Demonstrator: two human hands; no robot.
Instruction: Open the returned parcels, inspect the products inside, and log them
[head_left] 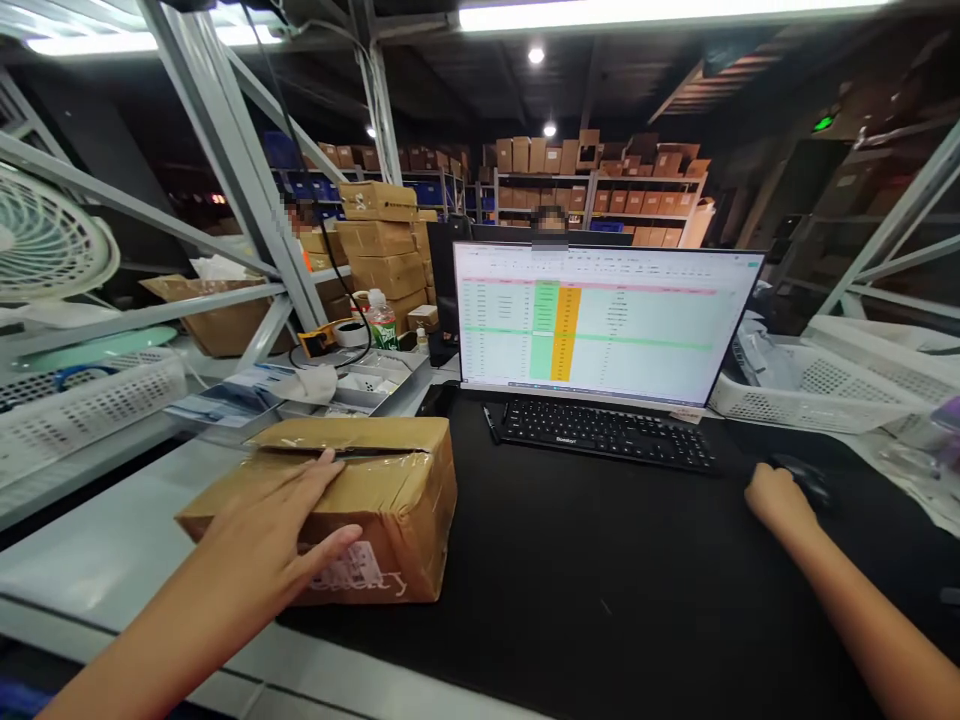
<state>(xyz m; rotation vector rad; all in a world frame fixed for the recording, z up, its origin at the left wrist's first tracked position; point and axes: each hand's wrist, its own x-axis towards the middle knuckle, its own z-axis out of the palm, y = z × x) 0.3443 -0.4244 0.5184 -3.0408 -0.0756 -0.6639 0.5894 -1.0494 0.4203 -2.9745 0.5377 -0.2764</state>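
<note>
A taped cardboard parcel box (375, 500) lies on a pale grey metal bench (97, 570), with printed lettering on its near side. My left hand (274, 525) rests spread across its near top edge, the thumb lying on the side face. Off to the right, my right hand (780, 500) sits over a black computer mouse (806, 478) on a black desk mat (570, 590). Most of the mouse is covered by my palm and fingers.
A monitor (600, 325) showing a spreadsheet stands behind a black keyboard (607, 435). White perforated baskets (817, 385) lie to the right. Stacked cartons (379, 250), a green-labelled bottle (382, 325) and a fan (45, 240) stand left. A person (551, 222) is behind the monitor.
</note>
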